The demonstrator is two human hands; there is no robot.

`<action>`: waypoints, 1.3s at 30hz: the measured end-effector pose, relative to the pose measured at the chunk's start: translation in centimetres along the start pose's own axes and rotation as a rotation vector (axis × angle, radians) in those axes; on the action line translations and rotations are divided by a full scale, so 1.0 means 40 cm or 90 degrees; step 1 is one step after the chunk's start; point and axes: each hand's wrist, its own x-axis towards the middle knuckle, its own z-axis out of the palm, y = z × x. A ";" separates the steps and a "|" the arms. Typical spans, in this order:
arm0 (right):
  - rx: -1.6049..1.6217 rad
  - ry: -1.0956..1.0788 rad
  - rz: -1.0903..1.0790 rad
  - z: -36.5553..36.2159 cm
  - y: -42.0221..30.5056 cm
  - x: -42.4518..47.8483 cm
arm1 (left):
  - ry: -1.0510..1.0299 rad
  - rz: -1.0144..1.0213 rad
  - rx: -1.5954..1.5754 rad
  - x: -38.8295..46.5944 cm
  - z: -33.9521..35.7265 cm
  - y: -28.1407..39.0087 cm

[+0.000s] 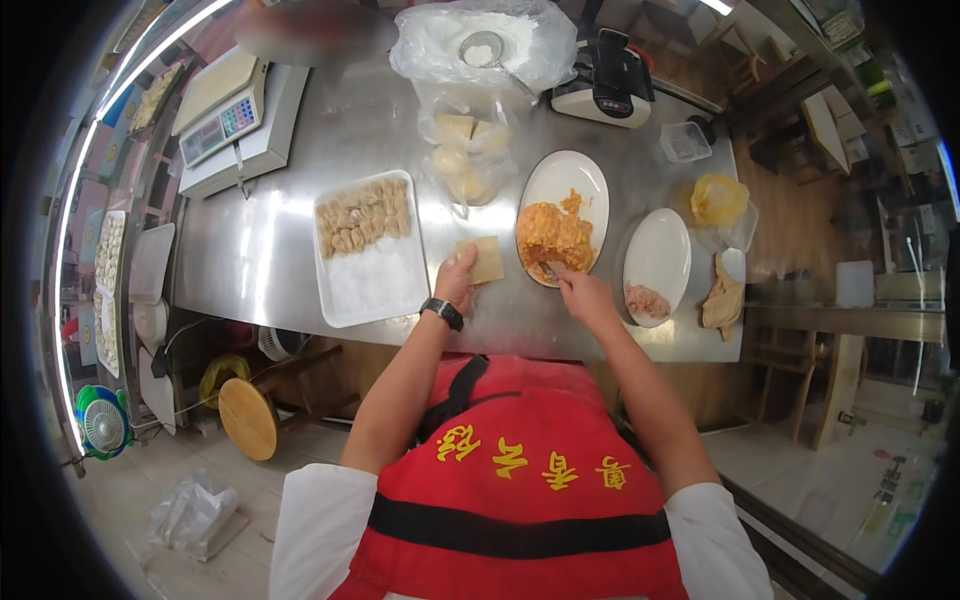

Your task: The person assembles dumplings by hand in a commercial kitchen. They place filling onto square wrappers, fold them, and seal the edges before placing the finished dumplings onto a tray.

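My left hand [457, 277] holds a square yellowish dough wrapper [487, 259] over the steel table, thumb on top. My right hand [583, 294] grips a small metal utensil [551, 271], its end in the orange filling [555, 234] on a white oval plate [595, 171]. Left of my left hand lies a white tray [375, 289] with rows of folded dumplings [364, 214] in its upper part and white powder below. A second oval plate [658, 247] at the right bears a small heap of pinkish minced meat [646, 301].
Beyond the hands are bagged stacks of wrappers [469, 161] and a plastic bag of white flour with a sieve [481, 49]. A scale [225, 124] stands upper left, a black-and-white machine [607, 82] upper right. Plastic containers [684, 142], a yellow bag [718, 200] and a cloth [722, 296] lie right.
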 end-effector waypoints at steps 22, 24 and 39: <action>0.299 0.146 0.064 -0.015 0.015 -0.083 | 0.169 -0.040 0.179 0.092 0.013 -0.269; 0.288 0.150 0.093 0.040 0.019 -0.069 | 0.170 -0.043 0.148 0.100 0.020 -0.285; 0.591 -0.139 0.366 0.049 -0.003 -0.052 | 0.221 -0.113 0.015 0.082 0.113 -0.240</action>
